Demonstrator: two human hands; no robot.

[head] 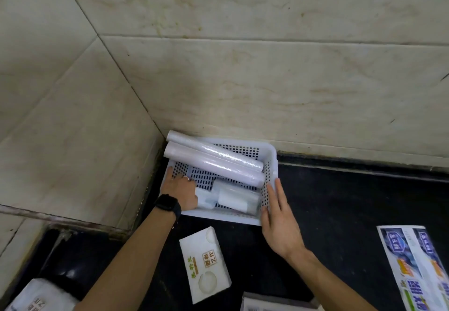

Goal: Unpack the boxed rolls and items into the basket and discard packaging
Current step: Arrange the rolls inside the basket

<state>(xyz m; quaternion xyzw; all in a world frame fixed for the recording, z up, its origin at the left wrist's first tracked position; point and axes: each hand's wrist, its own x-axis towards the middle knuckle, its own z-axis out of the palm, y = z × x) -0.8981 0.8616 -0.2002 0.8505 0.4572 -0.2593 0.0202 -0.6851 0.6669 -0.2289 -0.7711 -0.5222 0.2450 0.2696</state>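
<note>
A white perforated basket [271, 162] sits in the corner of a black counter against the tiled wall. Two long white rolls [213, 165] lie across it, their left ends sticking out over the rim. Below them rest a shorter roll [237, 200] and a small white item [204, 199]. My left hand [182, 190], a black watch on its wrist, reaches inside the basket at its left wall, fingers on the mesh. With straight fingers, my right hand [279, 218] lies flat against the outside of the basket's right wall.
A white box [205, 263] with green print lies on the counter in front of the basket. A printed roll box [418, 269] lies at the right, another white pack [41, 298] at the bottom left, and a grey box edge [274, 302] at the bottom.
</note>
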